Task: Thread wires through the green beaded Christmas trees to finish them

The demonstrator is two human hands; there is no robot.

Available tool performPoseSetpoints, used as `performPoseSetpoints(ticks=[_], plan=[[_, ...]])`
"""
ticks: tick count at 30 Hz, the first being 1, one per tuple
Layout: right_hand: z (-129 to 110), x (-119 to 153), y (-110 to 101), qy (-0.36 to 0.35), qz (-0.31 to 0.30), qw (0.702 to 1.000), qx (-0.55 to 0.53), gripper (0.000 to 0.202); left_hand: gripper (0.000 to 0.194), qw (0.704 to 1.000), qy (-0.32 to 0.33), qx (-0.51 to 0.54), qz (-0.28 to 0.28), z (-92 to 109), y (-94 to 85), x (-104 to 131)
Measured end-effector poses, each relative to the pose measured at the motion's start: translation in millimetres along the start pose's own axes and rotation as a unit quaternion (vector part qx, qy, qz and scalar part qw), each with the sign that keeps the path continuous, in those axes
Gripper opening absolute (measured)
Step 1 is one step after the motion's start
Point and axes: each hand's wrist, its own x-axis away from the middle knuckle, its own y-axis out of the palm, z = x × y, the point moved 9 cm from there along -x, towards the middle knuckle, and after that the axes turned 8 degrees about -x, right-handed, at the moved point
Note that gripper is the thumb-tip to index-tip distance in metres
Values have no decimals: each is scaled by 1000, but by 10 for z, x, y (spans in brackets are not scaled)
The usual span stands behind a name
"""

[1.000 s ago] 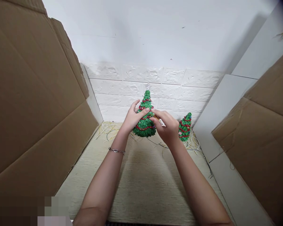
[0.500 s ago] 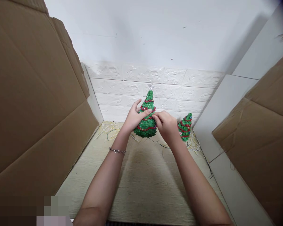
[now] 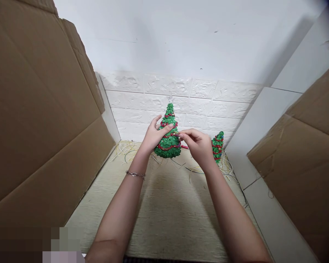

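Green, shiny leaves cover the big tree [image 3: 167, 143], which is in front of me in the view from my head. It stands nearly straight up, and I cannot tell whether its bottom touches the table [image 3: 167, 215]. Red strings [image 3: 168, 148] go around it, and a clear top piece [image 3: 170, 98] sits on its tip.

My left hand [image 3: 155, 135] is on the left side of the big tree. It is partly curled around the leaves and has hold of them, with the thumb lying across the front. On that arm, lower than the big tree, I wear a silver chain bracelet [image 3: 135, 174].

My right hand [image 3: 200, 146] is at the right side of the big tree. Its thumb and pointing finger are close together by the leaves, like a pinch. The tips are too small to see well, so I cannot tell if they have hold of anything. Just right of the big tree, a bit of something red [image 3: 184, 147] peeks out by that hand.

Farther right of the big tree is a small tree [image 3: 218, 144], partly hidden by my hand. Thin wires [image 3: 123, 149] lie in a messy heap to the left of the big tree, and more lie to its right. White bricks [image 3: 126, 99] are behind it. Brown cardboard [image 3: 41, 109] stands well to its left.
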Motion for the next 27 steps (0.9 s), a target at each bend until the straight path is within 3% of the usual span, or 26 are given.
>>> performPoseSetpoints(ticks=[4,8,14,17,22,27], plan=[[-42,-5,-16,-29,11,996,86,12,87,1000,-2,-7,-21,42,70,44],[19,-16,6,-9,-8,995,104,13,87,999,-6,-1,-44,68,150,82],[183,-16,106,53,-90,995,2,25,82,1000,-10,4,-15,39,66,55],[293,-16,108,113,-82,987,-73,24,81,1000,-11,1,-23,41,63,52],[478,20,57,224,-1,953,-204,34,82,999,-3,-10,-53,69,138,76],[592,93,126,288,-30,938,-188,42,71,997,0,-15,-69,68,169,86]])
